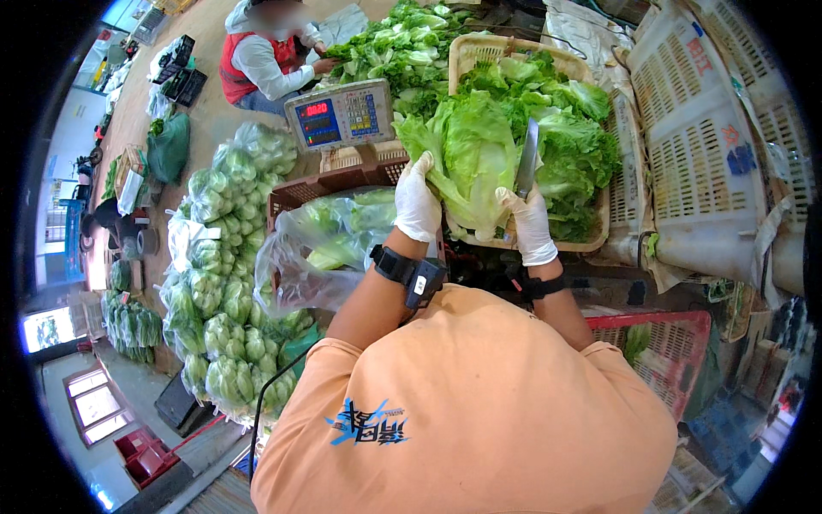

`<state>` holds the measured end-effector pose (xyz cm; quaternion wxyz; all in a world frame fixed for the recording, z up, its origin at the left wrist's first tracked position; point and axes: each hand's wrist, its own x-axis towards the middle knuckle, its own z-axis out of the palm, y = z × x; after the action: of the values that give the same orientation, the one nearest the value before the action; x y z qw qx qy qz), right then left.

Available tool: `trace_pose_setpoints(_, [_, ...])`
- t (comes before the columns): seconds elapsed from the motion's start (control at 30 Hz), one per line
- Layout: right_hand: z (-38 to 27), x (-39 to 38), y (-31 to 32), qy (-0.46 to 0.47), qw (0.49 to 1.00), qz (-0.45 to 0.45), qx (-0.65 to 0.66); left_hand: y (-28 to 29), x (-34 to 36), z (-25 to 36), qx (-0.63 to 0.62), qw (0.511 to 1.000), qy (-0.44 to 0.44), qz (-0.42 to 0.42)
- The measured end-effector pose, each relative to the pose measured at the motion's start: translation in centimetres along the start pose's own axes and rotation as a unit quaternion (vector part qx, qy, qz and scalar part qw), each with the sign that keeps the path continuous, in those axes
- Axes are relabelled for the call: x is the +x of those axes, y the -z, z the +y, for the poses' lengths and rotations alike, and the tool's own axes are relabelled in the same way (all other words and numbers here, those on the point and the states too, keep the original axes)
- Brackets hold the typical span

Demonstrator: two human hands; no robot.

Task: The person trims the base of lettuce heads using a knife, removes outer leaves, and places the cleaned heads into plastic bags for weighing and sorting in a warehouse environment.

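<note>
My left hand, in a white glove, grips a large head of green leafy lettuce by its left side. A knife is held in my right hand, also gloved in white, with its blade pointing up and away along the lettuce's right side. My right thumb is close to the pale base of the lettuce; whether it touches is hard to tell. Beneath the held lettuce stands a beige plastic basket heaped with more leafy lettuce.
Left of the basket, a brown crate holds a clear plastic bag with greens. A scale display stands behind it. Bagged vegetables are piled at left. A co-worker handles greens beyond. Tall white crates stand right.
</note>
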<state>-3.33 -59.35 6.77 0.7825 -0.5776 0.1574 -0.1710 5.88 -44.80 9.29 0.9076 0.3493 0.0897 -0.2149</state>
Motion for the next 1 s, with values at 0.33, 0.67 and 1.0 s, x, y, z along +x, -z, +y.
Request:
trace_pose_setpoints(0.33, [-0.8, 0.2, 1.1, -0.133, 0.987, 0.003, 0.094, -0.2, -0.7, 0.2, 0.026, 1.000, 0.003, -0.012])
trace_pose_setpoints(0.67, [0.7, 1.0, 3.4, -0.213, 0.960, 0.013, 0.181, -1.3, -0.8, 0.1, 0.075, 0.993, 0.036, -0.087])
trace_pose_setpoints(1.0, [0.0, 0.7, 2.0, -0.192, 0.969, -0.104, 0.118, 0.0, -1.2, -3.9, -0.114, 0.953, 0.228, -0.166])
